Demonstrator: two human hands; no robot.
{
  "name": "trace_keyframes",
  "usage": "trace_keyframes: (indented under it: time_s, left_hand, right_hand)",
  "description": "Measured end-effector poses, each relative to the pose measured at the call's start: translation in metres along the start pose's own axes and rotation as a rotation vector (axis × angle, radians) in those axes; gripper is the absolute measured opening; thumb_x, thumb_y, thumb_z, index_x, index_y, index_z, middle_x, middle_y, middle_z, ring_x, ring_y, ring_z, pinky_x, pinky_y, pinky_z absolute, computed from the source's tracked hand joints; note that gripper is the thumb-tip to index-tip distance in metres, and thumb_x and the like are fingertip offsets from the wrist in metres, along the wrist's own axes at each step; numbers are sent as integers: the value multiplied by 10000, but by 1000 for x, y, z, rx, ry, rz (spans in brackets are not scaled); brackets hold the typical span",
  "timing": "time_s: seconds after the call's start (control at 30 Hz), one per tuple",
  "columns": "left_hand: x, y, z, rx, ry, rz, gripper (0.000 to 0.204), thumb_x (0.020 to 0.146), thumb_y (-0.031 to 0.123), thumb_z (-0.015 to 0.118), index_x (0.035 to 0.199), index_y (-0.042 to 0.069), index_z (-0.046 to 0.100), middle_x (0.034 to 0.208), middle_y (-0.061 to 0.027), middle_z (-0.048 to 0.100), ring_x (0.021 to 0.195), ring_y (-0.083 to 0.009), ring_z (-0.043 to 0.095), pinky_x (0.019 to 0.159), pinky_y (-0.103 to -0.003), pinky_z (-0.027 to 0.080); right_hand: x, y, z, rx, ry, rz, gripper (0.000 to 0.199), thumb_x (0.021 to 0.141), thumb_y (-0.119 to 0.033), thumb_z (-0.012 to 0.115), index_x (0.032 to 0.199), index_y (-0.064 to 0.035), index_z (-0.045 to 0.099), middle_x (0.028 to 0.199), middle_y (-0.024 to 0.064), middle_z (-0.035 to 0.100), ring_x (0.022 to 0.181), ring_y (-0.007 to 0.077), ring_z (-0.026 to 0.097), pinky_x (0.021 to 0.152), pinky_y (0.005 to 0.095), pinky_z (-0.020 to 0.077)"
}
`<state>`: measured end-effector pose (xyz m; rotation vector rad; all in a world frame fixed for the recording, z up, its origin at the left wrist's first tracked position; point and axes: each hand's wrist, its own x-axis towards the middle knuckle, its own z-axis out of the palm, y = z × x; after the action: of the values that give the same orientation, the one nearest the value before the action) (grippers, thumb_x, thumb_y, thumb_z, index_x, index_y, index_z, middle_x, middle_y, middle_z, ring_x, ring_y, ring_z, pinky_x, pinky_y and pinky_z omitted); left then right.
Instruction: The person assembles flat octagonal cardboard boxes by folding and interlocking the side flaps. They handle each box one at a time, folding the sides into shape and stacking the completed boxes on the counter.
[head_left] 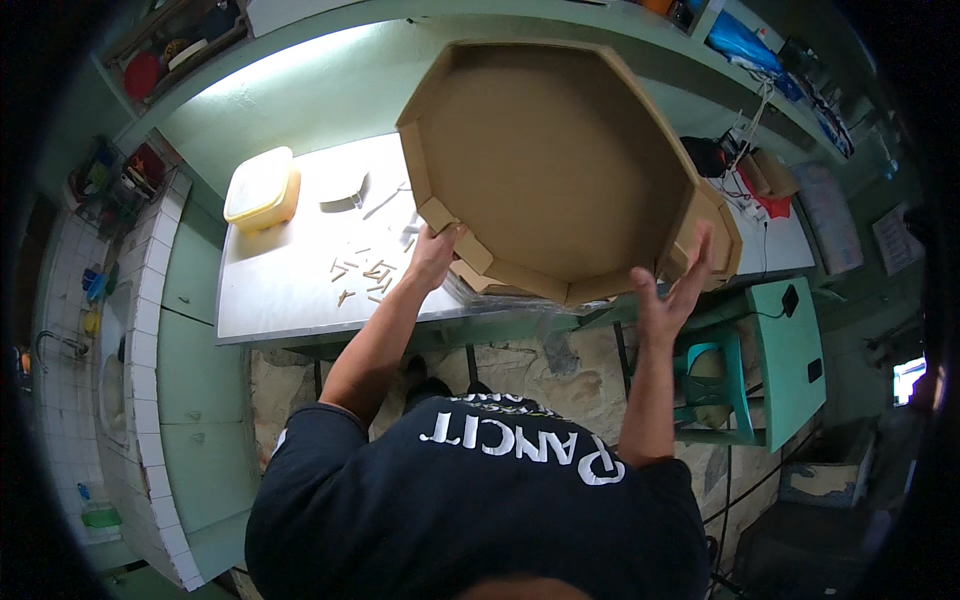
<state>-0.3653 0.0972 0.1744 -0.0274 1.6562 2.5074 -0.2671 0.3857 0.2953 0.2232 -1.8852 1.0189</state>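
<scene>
A large octagonal cardboard box tray (560, 160) is tilted up over the table, its hollow inside facing me. My left hand (433, 258) grips its lower left rim beside a folded corner flap, thumb toward the inside. At the lower right side, my right hand (672, 288) is open with fingers spread, close to the wall; whether it touches the cardboard is hard to tell. Under the tray, more cardboard (722, 240) shows at the right, along with clear plastic wrap (545, 328) at the table's front edge. Several small tan stick-like pieces (378, 270) lie scattered left of my left hand.
On the white table (270, 300) stand a yellow lidded tub (262, 188) and a small pale container (343, 188). A tiled sink counter (150, 400) runs along the left. A teal plastic chair (735, 385) and a green side table (790, 350) stand at the right. A shelf (350, 25) spans overhead.
</scene>
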Motion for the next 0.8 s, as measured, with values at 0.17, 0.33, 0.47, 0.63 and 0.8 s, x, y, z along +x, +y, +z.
trace_keyframes:
  time_s: [0.17, 0.33, 0.47, 0.63, 0.8]
  left_hand:
    - [4, 11, 10, 193, -65, -71, 379, 907, 106, 575, 1261, 13, 474, 1153, -105, 573, 1033, -234, 612, 864, -434, 548]
    - [7, 12, 21, 573, 58, 39, 349, 805, 47, 634, 1142, -33, 590, 1032, -126, 649, 973, -214, 621, 818, -362, 525]
    - [9, 7, 21, 519, 23, 122, 337, 835, 128, 640, 1127, -37, 605, 1025, -114, 655, 971, -197, 613, 839, -334, 492]
    - [12, 9, -3, -261, -158, -242, 359, 914, 255, 603, 1158, -7, 578, 1080, -94, 631, 983, -204, 591, 864, -363, 475]
    - [18, -3, -17, 34, -173, -114, 299, 966, 185, 563, 1133, -60, 601, 1007, -80, 641, 867, -164, 617, 787, -306, 511]
  right_hand:
    - [-4, 2, -5, 445, -161, 439, 685, 858, -348, 720, 1368, -15, 406, 1259, 86, 512, 1146, 195, 489, 1012, 313, 360]
    - [-24, -6, -2, 483, -50, 370, 496, 957, -299, 590, 1325, -3, 440, 1233, 84, 520, 1126, 167, 482, 995, 293, 354]
    - [-42, 18, 2, 544, 93, 549, 483, 987, -370, 501, 1290, 5, 471, 1224, 90, 517, 1136, 169, 472, 996, 287, 355]
    - [-58, 71, 4, 601, 280, 922, 485, 993, -406, 462, 1243, 5, 529, 1185, 89, 551, 1110, 171, 504, 978, 308, 390]
    - [-75, 92, 12, 494, 256, 1101, 543, 987, -400, 483, 1246, 74, 532, 1212, 99, 579, 1122, 195, 528, 985, 319, 395]
